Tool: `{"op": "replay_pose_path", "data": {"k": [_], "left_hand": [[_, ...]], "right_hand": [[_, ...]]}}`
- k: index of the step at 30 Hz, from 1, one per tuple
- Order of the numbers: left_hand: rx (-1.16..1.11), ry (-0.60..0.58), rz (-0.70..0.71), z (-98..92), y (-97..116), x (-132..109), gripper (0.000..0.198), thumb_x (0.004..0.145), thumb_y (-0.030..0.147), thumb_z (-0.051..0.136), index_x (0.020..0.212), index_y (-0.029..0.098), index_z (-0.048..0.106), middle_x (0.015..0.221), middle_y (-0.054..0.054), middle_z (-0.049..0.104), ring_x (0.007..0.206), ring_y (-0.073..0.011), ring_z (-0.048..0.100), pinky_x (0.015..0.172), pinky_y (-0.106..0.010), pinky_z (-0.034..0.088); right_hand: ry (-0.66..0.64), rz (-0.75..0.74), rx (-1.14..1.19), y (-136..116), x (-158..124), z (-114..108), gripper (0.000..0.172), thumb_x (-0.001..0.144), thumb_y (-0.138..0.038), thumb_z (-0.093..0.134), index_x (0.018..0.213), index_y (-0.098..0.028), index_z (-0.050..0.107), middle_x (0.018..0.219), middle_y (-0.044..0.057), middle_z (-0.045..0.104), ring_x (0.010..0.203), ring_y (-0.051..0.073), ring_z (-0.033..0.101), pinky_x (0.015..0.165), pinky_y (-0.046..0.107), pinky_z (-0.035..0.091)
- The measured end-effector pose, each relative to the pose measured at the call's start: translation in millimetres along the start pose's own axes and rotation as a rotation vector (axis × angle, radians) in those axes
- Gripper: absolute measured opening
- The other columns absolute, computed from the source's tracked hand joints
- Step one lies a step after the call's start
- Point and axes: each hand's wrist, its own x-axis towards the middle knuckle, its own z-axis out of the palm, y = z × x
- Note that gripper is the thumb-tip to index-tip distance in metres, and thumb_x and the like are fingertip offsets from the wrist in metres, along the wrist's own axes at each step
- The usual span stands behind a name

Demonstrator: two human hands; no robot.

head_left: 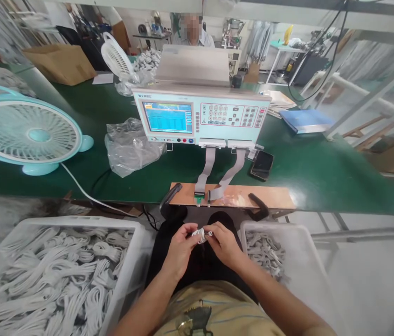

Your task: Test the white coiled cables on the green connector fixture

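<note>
Between my two hands, above my lap, is a small coiled white cable (200,235) with a plug end showing at its right. The fingers of my left hand (182,247) are closed round the coil. My right hand (223,242) pinches the cable near its plug. Just beyond the hands, at the table's front edge, a copper-coloured board (235,195) carries a small green circuit board (199,200) with connectors. Two grey ribbon cables (230,175) run from there up to a bench tester (200,116) with a lit blue screen.
To my left stands a white bin (134,233) full of coiled cables; to my right, another white bin (308,261) holds more. Black clamps (258,207) grip the board. On the green table are a fan (29,133), a plastic bag (130,147) and a phone (262,165). A person sits opposite.
</note>
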Motion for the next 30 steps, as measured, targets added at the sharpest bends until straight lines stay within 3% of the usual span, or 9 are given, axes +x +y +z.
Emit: {"op": "replay_pose_path", "data": {"k": [4, 9, 12, 15, 18, 22, 25, 30], "left_hand": [[-0.083, -0.014, -0.094, -0.9, 0.6, 0.6, 0.028, 0.058, 0.015, 0.074, 0.083, 0.016, 0.061, 0.076, 0.002, 0.056, 0.07, -0.0092, 0.056, 0.066, -0.022, 0.046], [-0.165, -0.014, -0.176, -3.5, -2.8, 1.3, 0.028, 0.06, 0.013, 0.071, 0.086, 0.017, 0.062, 0.082, 0.0, 0.057, 0.073, -0.0104, 0.057, 0.07, -0.024, 0.047], [-0.149, -0.008, -0.167, -2.5, -8.4, -4.1, 0.032, 0.06, 0.012, 0.068, 0.091, 0.018, 0.062, 0.079, 0.001, 0.056, 0.073, -0.0105, 0.056, 0.07, -0.025, 0.047], [-0.013, -0.092, -0.138, -0.2, -12.8, -8.6, 0.032, 0.062, 0.012, 0.065, 0.094, 0.018, 0.063, 0.08, 0.0, 0.057, 0.073, -0.0113, 0.055, 0.068, -0.024, 0.046], [0.222, -0.157, -0.084, 1.4, -9.7, -2.2, 0.022, 0.069, 0.024, 0.063, 0.089, 0.015, 0.065, 0.079, -0.003, 0.061, 0.07, -0.012, 0.055, 0.065, -0.023, 0.045], [0.454, -0.213, 0.026, 3.3, 0.5, 19.7, 0.021, 0.065, 0.032, 0.068, 0.072, 0.012, 0.064, 0.064, 0.0, 0.058, 0.059, -0.0099, 0.052, 0.058, -0.02, 0.041], [0.455, -0.188, 0.036, 3.2, -1.5, 32.4, 0.026, 0.067, 0.038, 0.066, 0.066, 0.013, 0.06, 0.057, 0.002, 0.054, 0.053, -0.0095, 0.05, 0.051, -0.02, 0.042], [0.401, -0.106, 0.058, -2.6, -20.8, 40.3, 0.029, 0.069, 0.042, 0.063, 0.066, 0.014, 0.059, 0.056, 0.002, 0.054, 0.052, -0.0114, 0.052, 0.051, -0.023, 0.047]], "right_hand": [[0.007, -0.054, -0.013, 0.0, -3.5, 1.2, 0.026, 0.086, -0.015, 0.042, 0.109, -0.021, 0.053, 0.092, 0.008, 0.057, 0.08, 0.016, 0.055, 0.072, 0.029, 0.047], [0.03, -0.084, -0.035, -0.6, -7.5, -0.4, 0.018, 0.084, -0.015, 0.044, 0.097, -0.02, 0.056, 0.089, 0.008, 0.058, 0.079, 0.017, 0.054, 0.071, 0.03, 0.046], [0.062, 0.034, 0.028, -0.7, -5.9, -4.0, 0.01, 0.085, -0.019, 0.044, 0.087, -0.02, 0.054, 0.081, 0.005, 0.055, 0.072, 0.016, 0.053, 0.065, 0.028, 0.044], [0.099, 0.197, 0.084, -0.4, -1.3, -8.7, 0.008, 0.085, -0.023, 0.044, 0.082, -0.02, 0.051, 0.072, 0.001, 0.051, 0.063, 0.014, 0.05, 0.059, 0.026, 0.04], [0.048, 0.19, 0.1, 0.7, 6.3, -11.7, 0.01, 0.084, -0.023, 0.045, 0.08, -0.02, 0.052, 0.072, 0.001, 0.05, 0.064, 0.014, 0.049, 0.061, 0.026, 0.04], [-0.003, 0.184, 0.155, 8.1, 19.1, -8.7, 0.009, 0.083, -0.024, 0.047, 0.082, -0.02, 0.055, 0.074, 0.002, 0.053, 0.067, 0.014, 0.049, 0.064, 0.027, 0.04], [0.053, 0.347, 0.336, 19.9, 26.3, -0.7, 0.015, 0.079, -0.03, 0.054, 0.091, -0.02, 0.054, 0.067, -0.002, 0.051, 0.058, 0.012, 0.046, 0.056, 0.024, 0.039], [0.107, 0.517, 0.48, 35.2, 31.9, 13.0, 0.025, 0.077, -0.041, 0.055, 0.067, -0.017, 0.055, 0.056, -0.003, 0.049, 0.051, 0.01, 0.042, 0.05, 0.022, 0.036]]}}
